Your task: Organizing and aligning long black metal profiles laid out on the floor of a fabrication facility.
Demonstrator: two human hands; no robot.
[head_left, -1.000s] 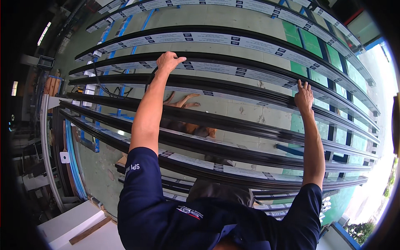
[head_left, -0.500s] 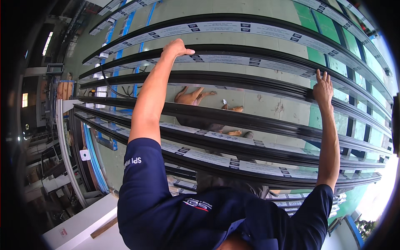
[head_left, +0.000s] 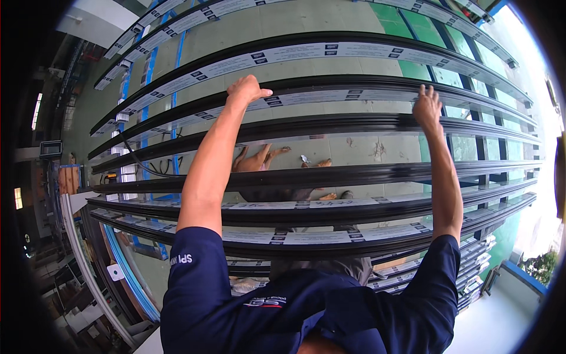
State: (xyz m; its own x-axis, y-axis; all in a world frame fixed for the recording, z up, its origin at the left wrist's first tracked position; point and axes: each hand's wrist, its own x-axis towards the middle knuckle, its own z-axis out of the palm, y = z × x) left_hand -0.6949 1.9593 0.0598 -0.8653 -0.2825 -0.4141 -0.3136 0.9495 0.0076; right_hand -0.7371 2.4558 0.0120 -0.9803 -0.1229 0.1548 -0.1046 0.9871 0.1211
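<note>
Several long black profile bars with pale, printed film on their sides lie side by side across the head view. My left hand (head_left: 247, 92) is closed over one black profile bar (head_left: 324, 83), its fingers bent over the far edge and its thumb pointing right along the top. Toward the right part of that same bar is my right hand (head_left: 427, 108), fingers stretched out and slightly apart. Its fingertips are at the bar's near side; firm contact cannot be made out. Between this bar and my body lie more black bars (head_left: 330, 177).
Blue-edged supports (head_left: 178, 76) run beneath the bars at left, green panels (head_left: 421, 69) at right. Through the gaps a tan dog (head_left: 256, 160) shows on the floor. A dark cable (head_left: 138, 159) loops across the left ends. Light-blue strips (head_left: 127, 265) lie at lower left.
My right hand has shifted left along the bar, closer to my left hand. My left hand keeps its hold. The whole view has turned slightly, showing more bars at the far side.
</note>
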